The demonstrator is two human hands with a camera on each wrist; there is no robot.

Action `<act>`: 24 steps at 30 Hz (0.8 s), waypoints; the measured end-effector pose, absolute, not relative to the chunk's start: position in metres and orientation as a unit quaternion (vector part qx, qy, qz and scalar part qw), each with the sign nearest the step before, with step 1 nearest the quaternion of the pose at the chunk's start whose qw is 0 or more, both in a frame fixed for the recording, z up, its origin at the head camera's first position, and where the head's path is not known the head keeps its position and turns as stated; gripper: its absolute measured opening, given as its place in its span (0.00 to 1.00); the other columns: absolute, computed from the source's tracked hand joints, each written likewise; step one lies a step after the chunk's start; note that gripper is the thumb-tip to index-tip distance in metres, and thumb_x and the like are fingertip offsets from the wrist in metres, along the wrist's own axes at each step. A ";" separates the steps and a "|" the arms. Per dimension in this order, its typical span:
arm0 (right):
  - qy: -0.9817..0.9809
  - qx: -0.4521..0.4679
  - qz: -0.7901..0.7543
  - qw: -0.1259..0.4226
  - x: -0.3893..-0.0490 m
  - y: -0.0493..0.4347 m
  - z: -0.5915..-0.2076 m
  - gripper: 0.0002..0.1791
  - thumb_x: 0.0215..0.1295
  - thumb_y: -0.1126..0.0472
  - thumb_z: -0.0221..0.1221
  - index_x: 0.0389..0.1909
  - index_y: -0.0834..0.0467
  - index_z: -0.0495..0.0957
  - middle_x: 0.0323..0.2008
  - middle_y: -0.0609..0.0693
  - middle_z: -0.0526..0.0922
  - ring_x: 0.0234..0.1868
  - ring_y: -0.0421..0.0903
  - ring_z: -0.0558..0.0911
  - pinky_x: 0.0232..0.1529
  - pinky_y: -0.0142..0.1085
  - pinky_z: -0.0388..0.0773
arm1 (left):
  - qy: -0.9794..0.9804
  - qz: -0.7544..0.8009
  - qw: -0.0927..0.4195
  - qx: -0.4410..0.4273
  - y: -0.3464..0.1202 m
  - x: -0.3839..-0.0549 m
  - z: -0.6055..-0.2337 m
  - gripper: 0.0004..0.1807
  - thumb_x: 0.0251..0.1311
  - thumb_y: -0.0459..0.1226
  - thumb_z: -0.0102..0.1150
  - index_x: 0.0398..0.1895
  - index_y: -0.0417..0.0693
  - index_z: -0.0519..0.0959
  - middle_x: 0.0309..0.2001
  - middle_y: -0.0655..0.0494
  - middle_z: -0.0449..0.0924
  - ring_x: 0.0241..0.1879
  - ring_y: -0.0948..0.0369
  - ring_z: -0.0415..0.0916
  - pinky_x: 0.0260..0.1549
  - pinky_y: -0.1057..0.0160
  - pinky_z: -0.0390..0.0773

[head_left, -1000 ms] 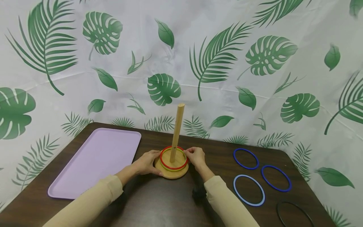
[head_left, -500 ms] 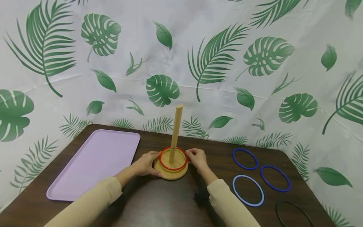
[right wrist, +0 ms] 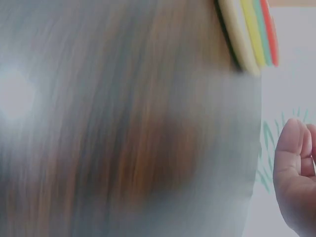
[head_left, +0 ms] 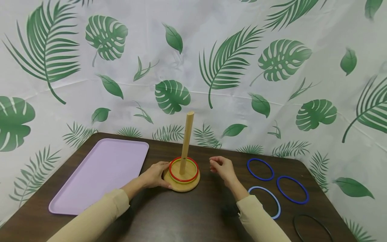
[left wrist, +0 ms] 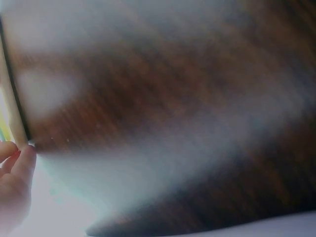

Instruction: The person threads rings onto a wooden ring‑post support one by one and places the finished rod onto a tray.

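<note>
A round wooden base (head_left: 182, 188) carries an upright wooden peg (head_left: 186, 137). Stacked flat around the peg's foot are a red ring (head_left: 183, 180) on top, a green ring (right wrist: 262, 32) below it and a yellow ring (right wrist: 253, 32) lowest, their colours clearest in the right wrist view. At the base's left side my left hand (head_left: 154, 175) holds its edge, thumb in front and fingers behind. My right hand (head_left: 223, 168) is in the air to the right of the stand, fingers loosely bent with nothing in them.
On the right lie two dark blue rings (head_left: 273, 172), a light blue ring (head_left: 279, 205) partly covered by the right forearm, and a black ring (head_left: 314, 219). A lilac tray (head_left: 102, 171) occupies the table's left side. Behind stands a leaf-patterned cloth (head_left: 223, 20).
My right hand has let go at the rings' right side and moved right, away from the stand. The left hand stays on the base.
</note>
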State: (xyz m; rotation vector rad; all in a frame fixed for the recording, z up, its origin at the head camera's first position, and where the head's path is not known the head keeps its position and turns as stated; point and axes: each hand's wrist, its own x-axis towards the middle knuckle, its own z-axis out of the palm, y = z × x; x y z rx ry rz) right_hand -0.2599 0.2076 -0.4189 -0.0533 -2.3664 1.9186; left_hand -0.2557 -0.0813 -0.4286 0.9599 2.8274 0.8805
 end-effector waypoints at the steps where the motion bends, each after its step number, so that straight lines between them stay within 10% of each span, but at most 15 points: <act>1: -0.777 -0.021 0.628 0.049 -0.259 0.214 -0.418 0.15 0.63 0.69 0.57 0.46 0.77 0.74 0.27 0.51 0.78 0.26 0.40 0.79 0.31 0.31 0.81 | 0.909 0.281 0.013 0.309 -0.081 -0.256 -0.429 0.50 0.37 0.48 0.76 0.61 0.25 0.66 0.59 0.33 0.69 0.59 0.40 0.67 0.58 0.44 0.67; 24: -0.900 -0.023 0.433 0.051 -0.209 0.367 -0.416 0.18 0.63 0.65 0.58 0.50 0.72 0.75 0.44 0.64 0.81 0.36 0.31 0.77 0.38 0.26 0.77 | 0.905 0.289 0.014 0.312 -0.081 -0.257 -0.430 0.50 0.38 0.46 0.76 0.61 0.25 0.65 0.59 0.32 0.69 0.59 0.39 0.67 0.58 0.44 0.67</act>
